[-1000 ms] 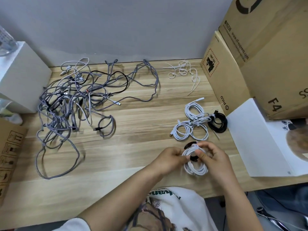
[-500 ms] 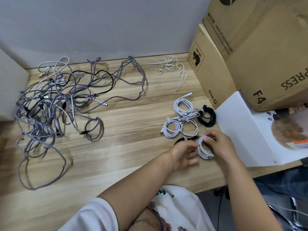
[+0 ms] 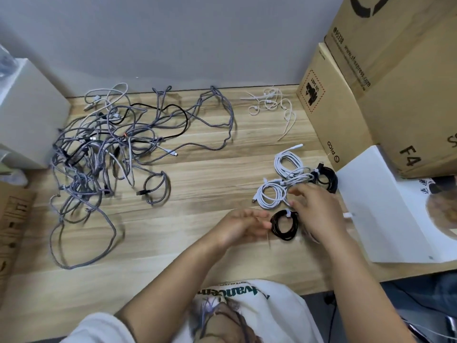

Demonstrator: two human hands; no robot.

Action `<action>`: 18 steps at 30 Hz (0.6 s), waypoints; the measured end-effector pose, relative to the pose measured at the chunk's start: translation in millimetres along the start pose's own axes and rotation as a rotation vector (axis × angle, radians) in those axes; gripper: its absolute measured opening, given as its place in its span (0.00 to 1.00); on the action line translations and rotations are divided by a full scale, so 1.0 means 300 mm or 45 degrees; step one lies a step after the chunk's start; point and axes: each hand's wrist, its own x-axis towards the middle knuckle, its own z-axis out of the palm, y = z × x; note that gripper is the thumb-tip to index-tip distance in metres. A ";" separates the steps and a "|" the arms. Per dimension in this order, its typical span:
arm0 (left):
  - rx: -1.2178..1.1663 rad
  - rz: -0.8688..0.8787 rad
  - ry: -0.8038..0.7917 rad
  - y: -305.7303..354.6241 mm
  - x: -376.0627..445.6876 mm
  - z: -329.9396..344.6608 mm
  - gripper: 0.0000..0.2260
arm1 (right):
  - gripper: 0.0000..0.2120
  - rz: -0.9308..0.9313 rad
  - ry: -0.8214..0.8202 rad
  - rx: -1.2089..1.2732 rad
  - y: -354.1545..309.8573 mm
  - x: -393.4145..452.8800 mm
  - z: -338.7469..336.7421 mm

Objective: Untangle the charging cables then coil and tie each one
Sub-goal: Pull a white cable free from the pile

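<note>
Between both hands point(image 3: 279, 219), black coil point(image 3: 284, 225) now, white coil gone.

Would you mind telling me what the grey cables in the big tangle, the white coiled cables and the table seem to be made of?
Grey cables: probably braided fabric sleeving; a speckled, matte weave shows.
White coiled cables: likely smooth plastic or rubber jackets, plain and slightly glossy.
Table: wood or wood-look laminate; pale planks with grain streaks, but which one is unclear.
</note>
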 end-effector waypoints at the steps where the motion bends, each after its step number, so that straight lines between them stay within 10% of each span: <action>1: 0.003 0.041 0.108 -0.003 -0.027 -0.042 0.10 | 0.09 -0.067 -0.010 0.138 -0.057 0.003 0.011; 11: -0.297 0.427 1.164 -0.119 -0.141 -0.424 0.14 | 0.22 -0.696 -0.434 0.247 -0.587 0.069 0.320; 18: -0.638 0.274 1.115 -0.170 -0.128 -0.513 0.09 | 0.33 -0.713 -0.724 -0.085 -0.671 0.128 0.426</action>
